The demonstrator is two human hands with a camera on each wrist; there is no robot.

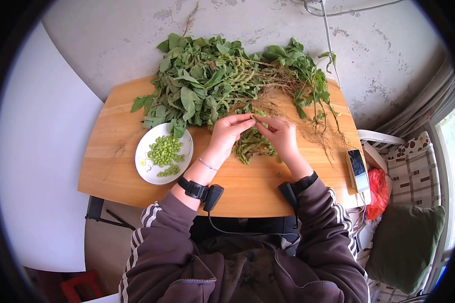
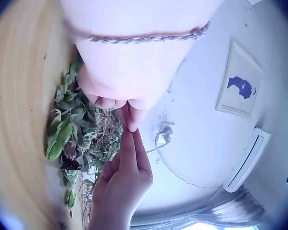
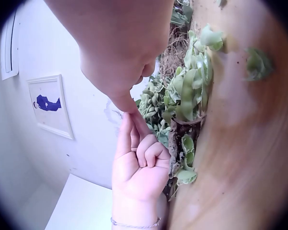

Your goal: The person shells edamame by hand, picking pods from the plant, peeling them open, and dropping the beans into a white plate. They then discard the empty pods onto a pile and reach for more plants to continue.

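Observation:
Fingertips of the left hand (image 1: 229, 132) and right hand (image 1: 280, 135) meet above a pile of green pods (image 1: 247, 145), pinching a small green pod (image 1: 253, 117) between them. Both wrist views show thumbs and forefingers together, the pod mostly hidden there. In the left wrist view the right hand (image 2: 124, 184) points up to the left hand (image 2: 117, 79). Several pods and split shells (image 3: 187, 93) lie beside the hands in the right wrist view. Left of the hands, shelled green beans (image 1: 165, 150) sit on a white plate (image 1: 142, 170).
A large heap of leafy bean plants (image 1: 197, 83) covers the back of the wooden table (image 1: 111, 174), with bare roots (image 1: 283, 81) toward the right. A phone (image 1: 358, 169) lies at the right edge, near a red bag (image 1: 377, 194). Cables run from both wrist cameras.

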